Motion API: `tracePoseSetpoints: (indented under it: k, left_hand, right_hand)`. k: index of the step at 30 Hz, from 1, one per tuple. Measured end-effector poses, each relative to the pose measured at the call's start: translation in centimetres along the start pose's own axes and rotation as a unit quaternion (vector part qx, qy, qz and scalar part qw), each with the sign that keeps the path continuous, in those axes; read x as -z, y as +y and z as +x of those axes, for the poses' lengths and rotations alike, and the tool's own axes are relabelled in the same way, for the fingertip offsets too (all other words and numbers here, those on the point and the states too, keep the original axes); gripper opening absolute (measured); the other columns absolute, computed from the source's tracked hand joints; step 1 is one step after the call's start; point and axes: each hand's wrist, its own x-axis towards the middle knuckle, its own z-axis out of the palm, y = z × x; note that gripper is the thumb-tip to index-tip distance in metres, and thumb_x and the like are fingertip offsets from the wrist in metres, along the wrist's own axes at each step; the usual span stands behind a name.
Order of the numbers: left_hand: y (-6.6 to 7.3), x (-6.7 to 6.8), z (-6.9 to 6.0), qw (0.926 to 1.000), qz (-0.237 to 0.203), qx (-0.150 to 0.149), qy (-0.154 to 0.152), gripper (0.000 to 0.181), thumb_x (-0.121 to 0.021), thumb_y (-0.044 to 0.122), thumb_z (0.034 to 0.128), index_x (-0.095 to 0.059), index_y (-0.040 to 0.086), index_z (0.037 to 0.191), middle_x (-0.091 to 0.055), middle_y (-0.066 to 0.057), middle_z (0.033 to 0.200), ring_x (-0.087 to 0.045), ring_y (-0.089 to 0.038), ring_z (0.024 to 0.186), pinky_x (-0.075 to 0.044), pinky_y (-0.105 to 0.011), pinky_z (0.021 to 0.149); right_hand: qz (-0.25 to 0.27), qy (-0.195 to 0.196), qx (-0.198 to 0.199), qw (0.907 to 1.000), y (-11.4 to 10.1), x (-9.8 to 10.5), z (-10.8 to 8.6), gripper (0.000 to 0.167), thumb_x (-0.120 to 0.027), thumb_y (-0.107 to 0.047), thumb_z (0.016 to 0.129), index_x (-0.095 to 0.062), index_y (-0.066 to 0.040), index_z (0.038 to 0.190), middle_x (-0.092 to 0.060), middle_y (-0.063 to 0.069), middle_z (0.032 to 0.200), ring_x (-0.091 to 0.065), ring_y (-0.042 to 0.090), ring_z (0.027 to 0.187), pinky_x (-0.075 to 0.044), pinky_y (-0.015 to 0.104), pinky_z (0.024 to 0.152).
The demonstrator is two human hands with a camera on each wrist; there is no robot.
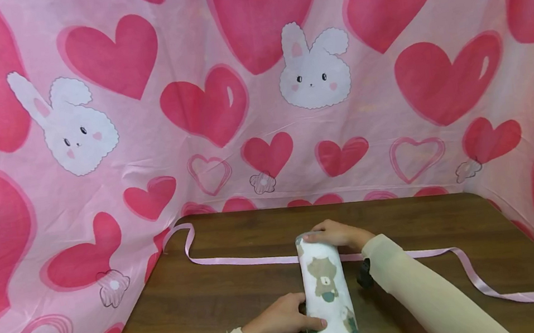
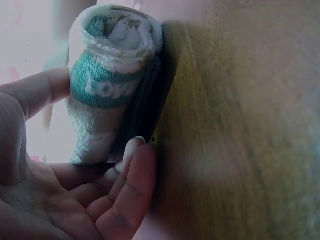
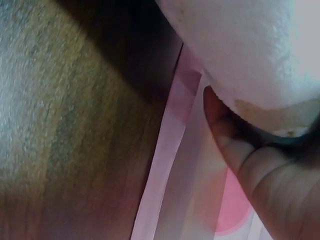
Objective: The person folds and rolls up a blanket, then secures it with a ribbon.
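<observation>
2 partly curled hands (image 1: 281,317) (image 1: 340,234) grip 1 rolled towel (image 1: 327,299) over 1 pink ribbon (image 1: 249,260).

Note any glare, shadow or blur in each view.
Head: fairly even light, print on the rolled towel readable; left wrist: upper-left background washed out, dark shadow beneath the towel, table soft at right; right wrist: dark shadow across the table's top, towel nearly blown out at upper right.

Cream sleeves (image 1: 419,287), black right-wrist device (image 1: 364,274)
</observation>
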Motion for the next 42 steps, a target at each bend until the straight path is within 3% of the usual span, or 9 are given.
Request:
tracePoseSetpoints:
  k: [5,13,17,20,23,27,38,42]
  left_hand:
    - [-0.1,0.2,0.2,0.9997,-0.005,-0.022,-0.008,0.036,-0.081,0.03,0.0767,-0.065,0.015,0.105,-0.064,0.008,0.085,-0.059,-0.009,0.076,-0.049,-0.029,0.068]
    - [-0.5,0.3,0.7,0.9955,-0.077,-0.044,-0.033,0.042,-0.083,0.018,0.0752,-0.063,0.013,0.111,-0.067,0.006,0.092,-0.062,-0.01,0.083,-0.05,-0.028,0.073]
    - [-0.6,0.3,1.1,0.99,-0.12,-0.053,-0.051,0.044,-0.081,0.008,0.0763,-0.06,0.009,0.114,-0.068,0.003,0.097,-0.062,-0.012,0.089,-0.049,-0.028,0.08]
    - [-0.6,0.4,1.4,0.978,-0.188,-0.047,-0.077,0.046,-0.078,0.0,0.0777,-0.057,0.005,0.119,-0.068,-0.003,0.103,-0.063,-0.016,0.094,-0.048,-0.029,0.084]
    - [-0.8,0.4,1.6,0.9603,-0.259,-0.036,-0.098,0.049,-0.075,-0.003,0.079,-0.053,0.0,0.123,-0.067,-0.009,0.109,-0.063,-0.02,0.099,-0.048,-0.031,0.086]
    - [-0.9,0.5,1.8,0.94,-0.318,-0.03,-0.12,0.053,-0.072,-0.003,0.0817,-0.048,-0.003,0.129,-0.065,-0.014,0.115,-0.063,-0.024,0.103,-0.049,-0.034,0.089]
    - [-1.2,-0.3,1.3,0.9162,-0.366,-0.018,-0.161,0.043,-0.066,0.004,0.089,-0.05,-0.004,0.129,-0.064,-0.013,0.119,-0.062,-0.025,0.107,-0.049,-0.039,0.09]
    - [-1.4,-0.6,1.3,0.9132,-0.373,-0.016,-0.164,0.041,-0.064,0.006,0.0896,-0.052,-0.005,0.127,-0.065,-0.013,0.117,-0.063,-0.023,0.104,-0.051,-0.037,0.088]
  right_hand:
    - [0.028,0.004,0.025,0.9993,-0.3,0.4,-0.3,0.054,-0.067,-0.05,0.087,-0.066,-0.007,0.119,-0.066,0.005,0.094,-0.064,0.02,0.075,-0.055,0.035,0.065]
    - [0.057,0.002,0.049,0.9972,-1.2,0.7,-1.3,0.047,-0.068,-0.046,0.088,-0.067,-0.009,0.118,-0.066,0.007,0.096,-0.065,0.024,0.075,-0.056,0.038,0.066]
    - [0.073,0.005,0.063,0.9954,-1.8,1.0,-1.6,0.047,-0.069,-0.042,0.088,-0.066,-0.008,0.12,-0.066,0.009,0.098,-0.066,0.026,0.075,-0.056,0.039,0.066]
    - [0.093,0.008,0.067,0.9934,-2.3,1.3,-1.9,0.047,-0.071,-0.041,0.088,-0.066,-0.008,0.121,-0.066,0.01,0.1,-0.066,0.027,0.075,-0.056,0.04,0.066]
    - [0.114,0.011,0.071,0.9908,-2.8,1.7,-2.1,0.047,-0.072,-0.04,0.087,-0.066,-0.008,0.12,-0.067,0.012,0.101,-0.067,0.029,0.076,-0.057,0.042,0.067]
    - [0.133,0.018,0.077,0.9879,-3.2,2.1,-2.4,0.047,-0.073,-0.039,0.086,-0.067,-0.007,0.12,-0.067,0.014,0.101,-0.067,0.031,0.076,-0.057,0.043,0.067]
    - [0.168,0.026,0.095,0.981,-3.2,2.3,-2.9,0.043,-0.073,-0.033,0.088,-0.066,-0.004,0.119,-0.065,0.017,0.105,-0.066,0.034,0.08,-0.056,0.045,0.07]
    - [0.189,0.04,0.083,0.9776,-3.1,2.5,-2.8,0.042,-0.073,-0.031,0.088,-0.065,-0.002,0.118,-0.065,0.018,0.102,-0.067,0.035,0.079,-0.056,0.046,0.07]
